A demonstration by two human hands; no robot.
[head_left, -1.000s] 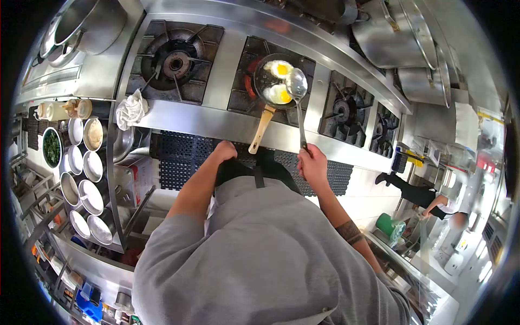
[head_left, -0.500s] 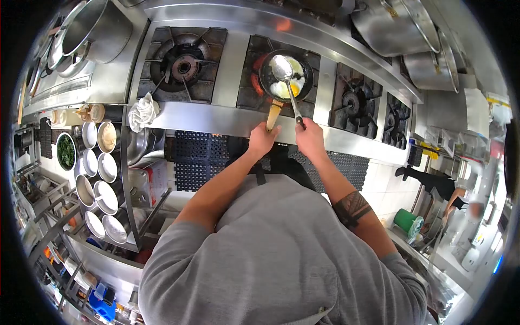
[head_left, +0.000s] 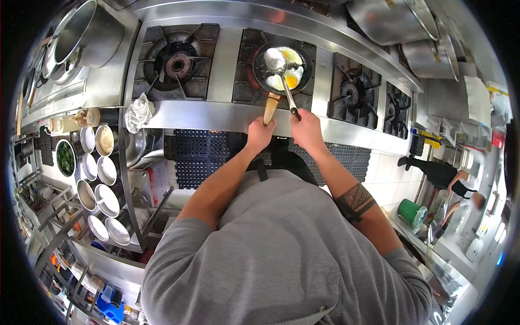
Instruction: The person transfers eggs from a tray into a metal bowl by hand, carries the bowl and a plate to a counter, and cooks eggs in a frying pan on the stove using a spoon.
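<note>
- The pan is my landmark, over the stove grate; two eggs lie in it, one yolk showing;
- a second ago my left hand was clear of the pan; now its grip closes round the wooden handle, nearest me;
- my right hand, just right of that handle, has its grip closed on the spoon;
- the spoon's bowl has crossed from the pan's right rim to its left part; I judge the pan is being steadied while the spoon works over the eggs;
- I can read no brand, label or writing around the pan; any marks are too small.
</note>
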